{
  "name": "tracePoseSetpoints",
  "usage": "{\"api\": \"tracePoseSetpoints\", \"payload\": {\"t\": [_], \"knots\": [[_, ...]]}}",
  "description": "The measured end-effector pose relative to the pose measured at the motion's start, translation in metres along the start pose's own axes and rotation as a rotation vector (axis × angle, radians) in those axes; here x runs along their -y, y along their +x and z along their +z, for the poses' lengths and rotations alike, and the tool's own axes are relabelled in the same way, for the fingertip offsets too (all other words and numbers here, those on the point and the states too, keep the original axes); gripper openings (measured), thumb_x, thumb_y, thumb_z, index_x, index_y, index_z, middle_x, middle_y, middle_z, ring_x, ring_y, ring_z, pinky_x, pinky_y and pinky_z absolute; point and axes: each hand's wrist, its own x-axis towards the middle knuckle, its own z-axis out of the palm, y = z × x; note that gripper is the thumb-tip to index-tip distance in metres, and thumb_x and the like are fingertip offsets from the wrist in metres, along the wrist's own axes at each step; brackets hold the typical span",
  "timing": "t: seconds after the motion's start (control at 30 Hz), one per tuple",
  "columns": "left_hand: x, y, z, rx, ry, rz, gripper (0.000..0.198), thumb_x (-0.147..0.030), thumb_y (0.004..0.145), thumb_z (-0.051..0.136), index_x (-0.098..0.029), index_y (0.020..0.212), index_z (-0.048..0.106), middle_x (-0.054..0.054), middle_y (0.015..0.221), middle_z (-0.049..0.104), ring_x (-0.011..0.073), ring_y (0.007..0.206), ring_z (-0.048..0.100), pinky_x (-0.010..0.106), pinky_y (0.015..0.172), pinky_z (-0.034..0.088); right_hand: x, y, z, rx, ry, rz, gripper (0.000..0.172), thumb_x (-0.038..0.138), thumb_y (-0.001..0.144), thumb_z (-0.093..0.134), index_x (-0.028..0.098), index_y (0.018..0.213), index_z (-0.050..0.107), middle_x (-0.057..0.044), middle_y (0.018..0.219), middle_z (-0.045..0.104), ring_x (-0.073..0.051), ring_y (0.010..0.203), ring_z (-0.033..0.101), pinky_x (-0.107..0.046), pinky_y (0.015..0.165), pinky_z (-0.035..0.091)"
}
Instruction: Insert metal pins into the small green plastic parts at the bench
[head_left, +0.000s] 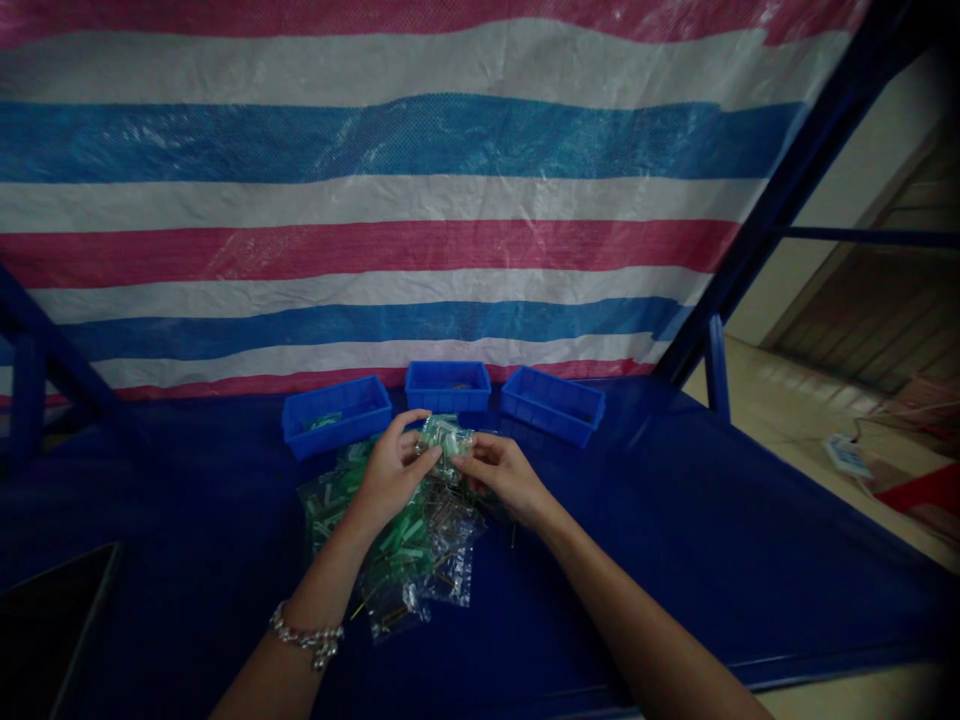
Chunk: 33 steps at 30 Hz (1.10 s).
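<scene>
Between my two hands is a small clear plastic bag (444,436) with pale green pieces inside. My left hand (396,462) pinches its left side, thumb in front. My right hand (504,472) grips its right side with thumb and fingers. Below them lies a pile of clear bags (401,545), some with green pieces and others with thin brownish, metallic-looking bits. The exact kind of these pieces is too small and dim to make out. A chain bracelet (307,635) hangs on my left wrist.
Three blue bins stand behind the pile: a left bin (337,418) with some green pieces, a middle bin (448,387) with a few small bits, and a right bin (553,404). A dark flat panel (56,630) lies at the front left. A striped tarp (375,250) hangs behind the blue table (712,560).
</scene>
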Motion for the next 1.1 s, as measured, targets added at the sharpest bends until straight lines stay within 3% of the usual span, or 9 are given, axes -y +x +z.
{"api": "tracePoseSetpoints", "payload": {"t": [0.27, 0.53, 0.7, 0.8, 0.93, 1.03, 1.1], "knots": [[0.009, 0.004, -0.007, 0.084, 0.022, -0.071, 0.036, -0.027, 0.065, 0.064, -0.013, 0.097, 0.053, 0.006, 0.08, 0.067, 0.0168, 0.073, 0.062, 0.028, 0.068, 0.048, -0.002, -0.001, -0.002, -0.017, 0.013, -0.004, 0.033, 0.045, 0.057, 0.067, 0.016, 0.061, 0.05, 0.006, 0.048, 0.044, -0.004, 0.039, 0.036, -0.019, 0.038, 0.024], [0.002, 0.001, -0.005, 0.086, 0.019, -0.096, 0.031, -0.024, 0.061, 0.068, -0.012, 0.088, 0.059, 0.006, 0.083, 0.068, 0.0164, 0.077, 0.062, 0.028, 0.073, 0.046, 0.002, -0.002, 0.0, -0.022, 0.022, -0.024, 0.031, 0.039, 0.053, 0.071, 0.016, 0.058, 0.051, 0.006, 0.048, 0.044, -0.004, 0.042, 0.036, -0.02, 0.041, 0.026], [-0.005, 0.0, -0.009, 0.047, -0.027, -0.116, 0.033, -0.026, 0.06, 0.069, -0.011, 0.087, 0.06, 0.007, 0.08, 0.068, 0.0157, 0.073, 0.062, 0.027, 0.07, 0.046, 0.002, -0.001, 0.001, -0.027, -0.027, -0.021, 0.029, 0.04, 0.059, 0.067, 0.016, 0.072, 0.056, 0.005, 0.05, 0.05, -0.005, 0.041, 0.037, -0.02, 0.041, 0.026], [-0.007, 0.003, -0.023, -0.097, -0.019, -0.081, 0.033, -0.029, 0.059, 0.069, -0.011, 0.086, 0.06, 0.006, 0.076, 0.067, 0.0145, 0.067, 0.061, 0.024, 0.062, 0.046, 0.001, 0.0, -0.002, -0.063, -0.104, -0.036, 0.028, 0.04, 0.066, 0.06, 0.016, 0.079, 0.057, 0.003, 0.052, 0.052, -0.006, 0.04, 0.039, -0.02, 0.04, 0.026], [-0.003, 0.01, -0.054, -0.565, 0.001, -0.021, 0.039, -0.033, 0.052, 0.071, -0.012, 0.083, 0.059, 0.001, 0.065, 0.063, 0.0082, 0.047, 0.052, 0.018, 0.042, 0.036, 0.001, 0.002, -0.006, -0.15, -0.204, -0.085, 0.024, 0.038, 0.069, 0.056, 0.015, 0.078, 0.056, 0.003, 0.05, 0.051, -0.007, 0.041, 0.039, -0.02, 0.041, 0.028], [0.002, 0.014, -0.068, -0.789, -0.096, -0.072, 0.043, -0.028, 0.05, 0.072, -0.013, 0.086, 0.054, -0.002, 0.058, 0.058, 0.0067, 0.038, 0.048, 0.017, 0.036, 0.031, 0.002, 0.002, -0.008, -0.202, -0.277, -0.123, 0.021, 0.035, 0.07, 0.054, 0.015, 0.077, 0.056, 0.003, 0.049, 0.05, -0.007, 0.041, 0.039, -0.02, 0.041, 0.028], [0.004, 0.016, -0.072, -0.874, -0.124, -0.084, 0.046, -0.023, 0.05, 0.071, -0.015, 0.09, 0.049, -0.005, 0.054, 0.056, 0.0066, 0.034, 0.047, 0.016, 0.034, 0.031, 0.001, 0.002, -0.007, -0.223, -0.307, -0.123, 0.02, 0.034, 0.071, 0.053, 0.015, 0.076, 0.056, 0.003, 0.049, 0.049, -0.008, 0.042, 0.04, -0.02, 0.042, 0.029]]}}
